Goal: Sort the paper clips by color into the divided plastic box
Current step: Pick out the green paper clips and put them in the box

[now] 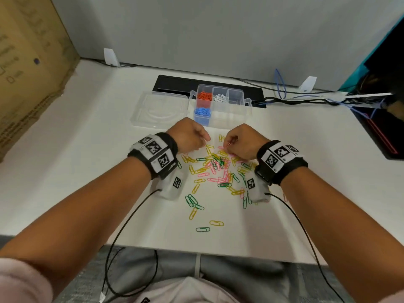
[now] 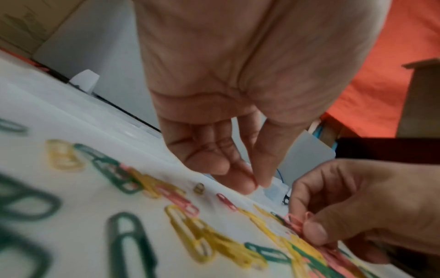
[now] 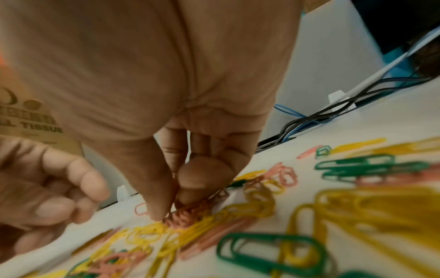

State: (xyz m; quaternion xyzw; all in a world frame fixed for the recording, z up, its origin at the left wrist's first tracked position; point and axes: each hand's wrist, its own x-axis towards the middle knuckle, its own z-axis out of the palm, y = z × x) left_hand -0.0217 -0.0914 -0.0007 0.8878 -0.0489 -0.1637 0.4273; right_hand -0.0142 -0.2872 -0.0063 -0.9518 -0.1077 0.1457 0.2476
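Beyond the fingers, a black rectangular cable tray lies recessed in the white table below a grey partition wall, with tangled black and blue cables beyond-right and a brown cardboard box far left.

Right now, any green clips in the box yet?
No: in the head view the divided plastic box holds only orange, white and blue clips, while the green clips lie loose on the table.
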